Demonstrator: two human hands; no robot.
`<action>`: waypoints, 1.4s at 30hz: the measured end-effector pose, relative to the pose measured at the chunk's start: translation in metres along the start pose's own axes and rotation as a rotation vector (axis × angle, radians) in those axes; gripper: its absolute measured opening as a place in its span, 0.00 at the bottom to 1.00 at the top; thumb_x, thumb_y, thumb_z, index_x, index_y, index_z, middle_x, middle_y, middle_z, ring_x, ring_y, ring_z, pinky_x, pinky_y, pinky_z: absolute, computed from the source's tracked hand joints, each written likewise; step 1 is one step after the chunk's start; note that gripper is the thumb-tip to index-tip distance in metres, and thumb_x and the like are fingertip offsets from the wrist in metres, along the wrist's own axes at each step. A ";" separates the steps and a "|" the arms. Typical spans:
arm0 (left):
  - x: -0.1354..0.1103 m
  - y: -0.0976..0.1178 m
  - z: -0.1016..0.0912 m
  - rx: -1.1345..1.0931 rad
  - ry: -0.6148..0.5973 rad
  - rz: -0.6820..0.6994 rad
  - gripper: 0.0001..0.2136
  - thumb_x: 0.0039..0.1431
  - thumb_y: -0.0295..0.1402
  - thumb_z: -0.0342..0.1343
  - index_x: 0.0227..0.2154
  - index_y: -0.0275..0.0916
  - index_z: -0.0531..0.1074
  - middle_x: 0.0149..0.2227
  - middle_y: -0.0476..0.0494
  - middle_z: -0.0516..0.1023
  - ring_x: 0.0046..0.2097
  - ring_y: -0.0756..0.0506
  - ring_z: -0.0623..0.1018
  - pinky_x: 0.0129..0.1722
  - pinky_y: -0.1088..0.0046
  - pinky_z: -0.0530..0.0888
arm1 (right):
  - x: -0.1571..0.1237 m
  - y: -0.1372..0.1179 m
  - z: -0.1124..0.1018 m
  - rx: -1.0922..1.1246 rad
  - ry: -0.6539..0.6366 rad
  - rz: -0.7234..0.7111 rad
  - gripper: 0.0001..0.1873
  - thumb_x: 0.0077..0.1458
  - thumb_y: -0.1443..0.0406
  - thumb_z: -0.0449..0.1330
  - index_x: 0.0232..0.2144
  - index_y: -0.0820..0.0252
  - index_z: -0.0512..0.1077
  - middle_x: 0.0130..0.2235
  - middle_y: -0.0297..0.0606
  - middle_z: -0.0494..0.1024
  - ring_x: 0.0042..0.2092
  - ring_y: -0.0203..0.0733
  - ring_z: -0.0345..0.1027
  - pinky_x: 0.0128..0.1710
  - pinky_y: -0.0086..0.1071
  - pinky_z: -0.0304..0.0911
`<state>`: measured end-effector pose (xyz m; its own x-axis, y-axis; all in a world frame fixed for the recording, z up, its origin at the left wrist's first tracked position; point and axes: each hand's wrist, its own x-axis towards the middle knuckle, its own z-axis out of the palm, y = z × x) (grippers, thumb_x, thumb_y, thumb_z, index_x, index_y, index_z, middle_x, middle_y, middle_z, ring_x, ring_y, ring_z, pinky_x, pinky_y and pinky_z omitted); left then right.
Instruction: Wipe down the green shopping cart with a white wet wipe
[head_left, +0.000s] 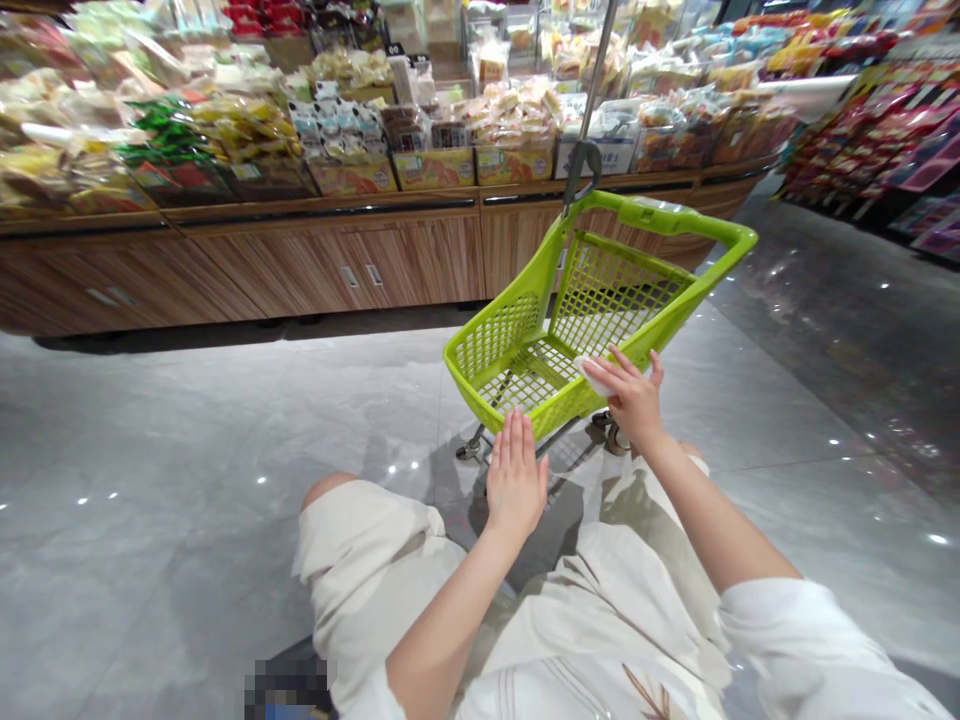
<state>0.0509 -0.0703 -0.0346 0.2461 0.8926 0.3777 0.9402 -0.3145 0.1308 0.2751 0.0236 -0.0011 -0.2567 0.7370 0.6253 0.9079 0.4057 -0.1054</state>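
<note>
A lime-green shopping cart with lattice walls stands at an angle in front of my knees, and its basket holds nothing that I can see. My right hand is at the cart's near side, holding a white wipe under its fingers against or close to the rim. My left hand is out flat at the front corner of the basket, fingers straight and together, with nothing seen in it. Whether its fingertips touch the rim, I cannot tell. A grey handle-like fitting with a pole rises from the cart's far side.
Behind the cart runs a wood-fronted display counter piled with packaged snacks. More shelves of bright packets stand at the right. Shiny grey floor tiles lie around my legs. A pixelated dark patch is at the bottom left.
</note>
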 end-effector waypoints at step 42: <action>0.001 0.003 -0.003 -0.014 -0.017 0.009 0.34 0.66 0.34 0.46 0.69 0.25 0.40 0.72 0.29 0.44 0.73 0.39 0.45 0.69 0.57 0.56 | -0.003 -0.025 0.001 -0.015 0.004 0.119 0.37 0.46 0.78 0.53 0.58 0.49 0.68 0.59 0.38 0.74 0.67 0.50 0.57 0.66 0.59 0.37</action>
<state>0.0531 -0.0716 -0.0315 0.2583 0.8953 0.3629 0.9348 -0.3265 0.1402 0.2532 0.0121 -0.0013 -0.1455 0.7775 0.6119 0.9366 0.3074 -0.1679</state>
